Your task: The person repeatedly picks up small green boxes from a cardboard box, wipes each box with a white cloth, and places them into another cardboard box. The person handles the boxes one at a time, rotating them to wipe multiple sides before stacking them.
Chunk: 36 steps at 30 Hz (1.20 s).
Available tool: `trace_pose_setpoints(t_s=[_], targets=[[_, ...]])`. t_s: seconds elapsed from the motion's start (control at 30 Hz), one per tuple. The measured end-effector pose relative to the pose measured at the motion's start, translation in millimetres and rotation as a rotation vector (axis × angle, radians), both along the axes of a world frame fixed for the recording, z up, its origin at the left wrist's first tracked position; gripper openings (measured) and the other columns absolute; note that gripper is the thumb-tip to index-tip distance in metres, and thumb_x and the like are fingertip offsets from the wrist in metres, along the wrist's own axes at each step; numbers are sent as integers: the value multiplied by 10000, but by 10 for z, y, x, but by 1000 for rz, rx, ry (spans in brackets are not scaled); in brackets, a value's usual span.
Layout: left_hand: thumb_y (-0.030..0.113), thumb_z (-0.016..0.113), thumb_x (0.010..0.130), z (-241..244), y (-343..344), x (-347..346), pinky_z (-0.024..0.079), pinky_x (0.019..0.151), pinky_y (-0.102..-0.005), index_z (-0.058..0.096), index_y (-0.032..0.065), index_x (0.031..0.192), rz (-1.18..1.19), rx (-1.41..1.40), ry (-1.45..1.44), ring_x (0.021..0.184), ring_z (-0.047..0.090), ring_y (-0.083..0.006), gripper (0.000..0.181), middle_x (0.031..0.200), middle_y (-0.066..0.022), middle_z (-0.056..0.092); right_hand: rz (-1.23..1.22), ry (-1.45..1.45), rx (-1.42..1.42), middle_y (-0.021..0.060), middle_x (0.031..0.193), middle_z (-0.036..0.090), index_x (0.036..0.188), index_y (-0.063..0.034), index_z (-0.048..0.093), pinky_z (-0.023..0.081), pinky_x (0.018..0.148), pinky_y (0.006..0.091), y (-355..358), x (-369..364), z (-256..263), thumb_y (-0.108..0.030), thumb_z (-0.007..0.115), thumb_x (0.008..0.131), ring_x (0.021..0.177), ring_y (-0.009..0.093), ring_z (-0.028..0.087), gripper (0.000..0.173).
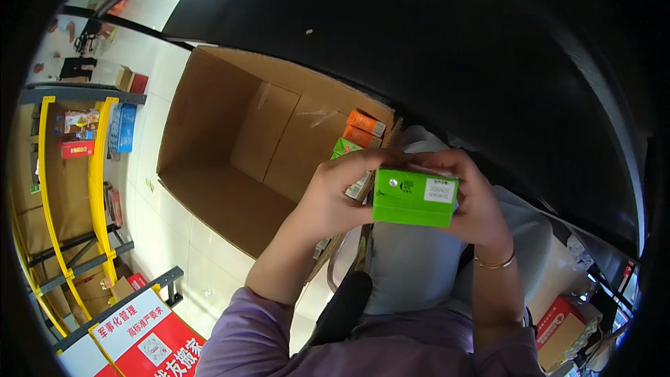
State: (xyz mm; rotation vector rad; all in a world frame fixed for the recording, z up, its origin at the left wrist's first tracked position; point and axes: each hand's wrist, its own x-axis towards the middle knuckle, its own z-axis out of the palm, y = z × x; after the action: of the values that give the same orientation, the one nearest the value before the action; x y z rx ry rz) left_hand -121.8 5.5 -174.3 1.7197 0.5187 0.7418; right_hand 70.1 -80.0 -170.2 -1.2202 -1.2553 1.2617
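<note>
Both hands hold a green drink carton [413, 212] in front of my lap, its top face with a foil straw hole and a printed white patch turned up to me. My left hand [335, 193] grips its left side, and my right hand [481, 199] grips the right side. Beyond the left hand stands a large open cardboard box [209, 104]. Along its near right wall sit orange cartons [366, 123] and a green carton [345, 146]. Part of that row is hidden behind my left hand.
A black tabletop [419, 52] spans the far side, with a small pale scrap [309, 31] on it. Yellow-and-grey shelving [99, 167] holding boxes stands at left. A red and white sign [146, 335] is at lower left. A red carton box [560, 330] lies at lower right.
</note>
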Motion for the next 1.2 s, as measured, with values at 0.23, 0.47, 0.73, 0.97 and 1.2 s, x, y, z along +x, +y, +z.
trace_pose_setpoints(t_s=[0.23, 0.47, 0.73, 0.97, 1.2], targets=[[99, 775, 608, 663, -111, 444, 468, 836, -360, 583, 6, 1002, -151, 259, -94, 987, 589, -302, 449, 1029, -169, 611, -116, -96, 253, 135, 1132, 544, 1053, -35, 499, 416, 902, 340, -366, 327, 518, -93, 751, 628, 1057, 233, 537, 498], [49, 728, 598, 1260, -226, 804, 466, 857, -365, 568, 13, 1053, -215, 402, -164, 1027, 566, -291, 484, 1066, -138, 596, -155, -220, 428, 146, 1107, 565, 1057, -50, 506, 439, 881, 348, -553, 678, 1079, -96, 748, 628, 1052, 259, 552, 495], [84, 752, 646, 1917, -102, 1314, 430, 903, -342, 478, 10, 1181, -239, 494, -226, 1061, 536, -225, 606, 1166, -154, 535, -274, -431, 586, 120, 1117, 543, 1136, -32, 461, 424, 889, 326, -546, 1093, 1875, -45, 707, 635, 1053, 209, 535, 558], [141, 680, 764, 1993, 153, 1964, 424, 878, -292, 468, 13, 1173, -197, 220, -278, 961, 550, -134, 478, 1047, -70, 578, -328, -157, 546, 126, 1159, 455, 1221, 31, 333, 361, 975, 314, -137, 1514, 1851, 84, 546, 761, 1143, 206, 451, 510], [150, 617, 818, 2009, 230, 2148, 436, 850, -284, 407, -3, 1221, -127, 158, -87, 949, 552, -149, 479, 1064, -95, 563, -471, -285, 540, 177, 1131, 443, 1280, 36, 310, 422, 897, 315, -3, 1549, 1739, -7, 549, 796, 1043, 241, 512, 542]])
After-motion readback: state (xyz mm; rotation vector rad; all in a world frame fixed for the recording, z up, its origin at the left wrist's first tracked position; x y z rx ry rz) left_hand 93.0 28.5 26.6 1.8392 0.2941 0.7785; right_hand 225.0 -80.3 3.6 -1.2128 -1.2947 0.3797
